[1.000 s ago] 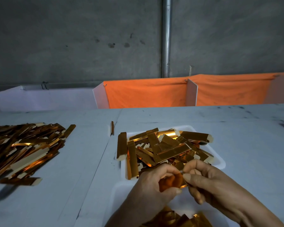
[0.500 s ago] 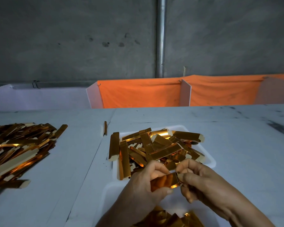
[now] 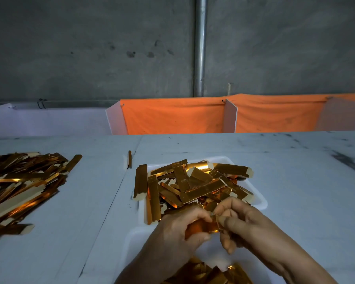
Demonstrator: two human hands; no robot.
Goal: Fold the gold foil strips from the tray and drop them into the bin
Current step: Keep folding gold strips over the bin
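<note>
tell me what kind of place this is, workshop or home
Probably a small workshop: a bare concrete wall, a worktable with a big pile of gold strips, and a tray heaped with more for hand folding.

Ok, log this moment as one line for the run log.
phase: folding | left hand: shut on strip | right hand: shut on strip | tray: strips heaped | bin: some folded pieces inside

Two bare hands, left hand (image 3: 172, 232), right hand (image 3: 240, 226), bare forearms, no sleeves, rings or gloves visible
</note>
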